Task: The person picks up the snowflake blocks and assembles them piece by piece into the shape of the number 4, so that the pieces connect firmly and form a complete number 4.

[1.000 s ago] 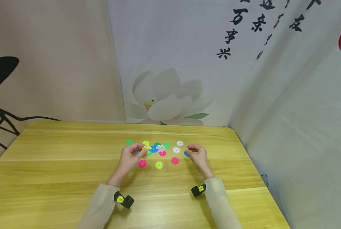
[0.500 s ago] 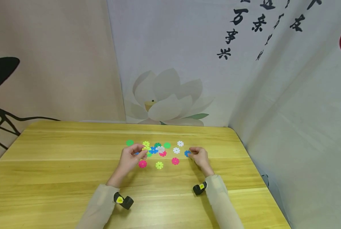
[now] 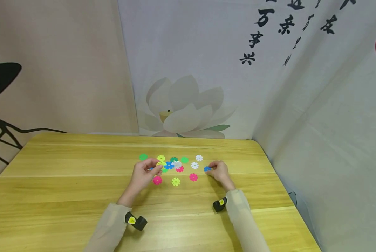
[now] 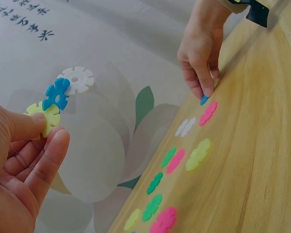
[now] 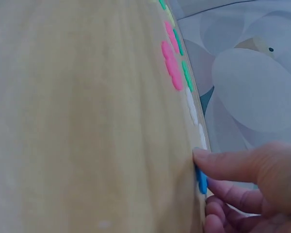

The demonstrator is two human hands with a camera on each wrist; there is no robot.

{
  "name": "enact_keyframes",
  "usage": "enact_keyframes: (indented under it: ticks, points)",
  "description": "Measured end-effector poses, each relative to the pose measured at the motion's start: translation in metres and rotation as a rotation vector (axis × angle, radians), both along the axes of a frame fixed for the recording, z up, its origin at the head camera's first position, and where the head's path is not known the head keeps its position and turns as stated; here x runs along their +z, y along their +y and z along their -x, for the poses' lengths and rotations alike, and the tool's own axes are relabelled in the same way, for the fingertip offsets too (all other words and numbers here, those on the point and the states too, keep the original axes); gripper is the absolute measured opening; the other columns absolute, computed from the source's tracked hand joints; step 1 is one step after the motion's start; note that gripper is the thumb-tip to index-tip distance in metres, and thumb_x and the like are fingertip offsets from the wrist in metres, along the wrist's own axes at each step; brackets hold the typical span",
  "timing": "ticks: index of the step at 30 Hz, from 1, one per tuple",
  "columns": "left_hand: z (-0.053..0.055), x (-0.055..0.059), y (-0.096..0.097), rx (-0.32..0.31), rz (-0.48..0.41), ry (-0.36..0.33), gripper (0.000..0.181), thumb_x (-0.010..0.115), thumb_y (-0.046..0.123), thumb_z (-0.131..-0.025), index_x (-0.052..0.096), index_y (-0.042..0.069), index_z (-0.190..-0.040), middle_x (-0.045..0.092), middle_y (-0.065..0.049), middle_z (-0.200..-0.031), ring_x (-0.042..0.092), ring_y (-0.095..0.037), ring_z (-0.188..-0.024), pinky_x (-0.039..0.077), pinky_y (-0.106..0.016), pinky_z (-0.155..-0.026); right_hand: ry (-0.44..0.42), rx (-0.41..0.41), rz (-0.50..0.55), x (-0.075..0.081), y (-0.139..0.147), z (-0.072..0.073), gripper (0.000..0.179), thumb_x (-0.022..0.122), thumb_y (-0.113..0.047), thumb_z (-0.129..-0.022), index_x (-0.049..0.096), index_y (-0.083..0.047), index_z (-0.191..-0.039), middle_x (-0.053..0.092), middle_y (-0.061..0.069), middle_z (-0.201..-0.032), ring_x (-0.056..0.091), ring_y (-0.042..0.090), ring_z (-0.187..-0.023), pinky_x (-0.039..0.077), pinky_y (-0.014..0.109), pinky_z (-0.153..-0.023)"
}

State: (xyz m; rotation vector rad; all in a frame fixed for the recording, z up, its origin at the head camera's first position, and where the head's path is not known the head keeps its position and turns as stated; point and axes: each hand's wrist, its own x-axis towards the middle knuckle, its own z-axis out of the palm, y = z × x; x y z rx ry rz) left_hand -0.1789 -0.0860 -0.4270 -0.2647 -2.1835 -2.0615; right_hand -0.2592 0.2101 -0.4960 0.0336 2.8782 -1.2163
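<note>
My left hand (image 3: 147,168) is raised over the table and pinches a yellow notched plastic snowflake disc (image 4: 49,116) between thumb and fingers. Joined to that disc is a blue snowflake disc (image 4: 57,93), and a white snowflake disc (image 4: 77,79) sits at the far end of this short chain. Over on the right, my right hand (image 3: 219,172) pinches another blue snowflake disc (image 5: 202,182) at the tabletop, with the thumb on its near side. Part of that disc is hidden by the fingers.
Several loose snowflake discs lie between and around the hands, among them a pink disc (image 3: 193,177), a yellow disc (image 3: 176,181), a white disc (image 3: 195,165) and a green disc (image 3: 143,157). Beyond the wooden table's (image 3: 80,168) back edge hangs a printed curtain (image 3: 188,52).
My right hand has shifted slightly right at the blue disc and now pinches it; the disc looks slightly tilted. My left hand keeps its chain almost still.
</note>
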Motion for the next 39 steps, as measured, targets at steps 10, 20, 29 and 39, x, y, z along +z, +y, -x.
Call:
enact_keyframes:
  ticks: [10,20,29,39]
  points:
    - [-0.001,0.000,0.001,0.007,0.007,-0.003,0.008,0.061,-0.011,-0.084,0.058,-0.016,-0.090,0.061,-0.030,-0.082,0.064,-0.017,-0.066,0.059,-0.036,-0.063,-0.014,-0.037,0.056,0.002,0.001,-0.001,0.025,0.077,0.002,-0.072,0.059,0.003,-0.090,0.056,0.011,-0.080,0.051,0.019,-0.072,0.046,0.025,-0.061]
    - [0.001,-0.002,0.002,0.004,0.003,-0.014,0.008,0.060,-0.011,-0.084,0.058,-0.017,-0.090,0.061,-0.029,-0.082,0.064,-0.015,-0.065,0.059,-0.037,-0.064,0.072,-0.092,0.217,-0.003,-0.001,-0.007,0.013,0.070,0.005,-0.079,0.062,0.004,-0.089,0.056,0.007,-0.072,0.049,0.013,-0.062,0.044,0.017,-0.049]
    - [0.002,-0.003,0.002,0.006,-0.006,-0.005,0.008,0.060,-0.012,-0.084,0.058,-0.017,-0.089,0.059,-0.033,-0.082,0.063,-0.011,-0.064,0.058,-0.041,-0.064,-0.002,-0.144,0.421,0.010,-0.010,-0.017,0.013,0.071,0.002,-0.079,0.065,0.007,-0.089,0.062,0.006,-0.068,0.057,0.012,-0.053,0.052,0.022,-0.049]
    - [0.001,-0.002,0.003,0.002,-0.025,-0.019,0.007,0.060,-0.013,-0.083,0.058,-0.017,-0.089,0.061,-0.016,-0.076,0.062,-0.012,-0.064,0.059,-0.036,-0.063,-0.073,-0.058,0.563,0.033,-0.026,-0.033,0.015,0.071,-0.004,-0.082,0.064,0.009,-0.078,0.063,0.009,-0.062,0.058,0.012,-0.050,0.055,0.026,-0.051]
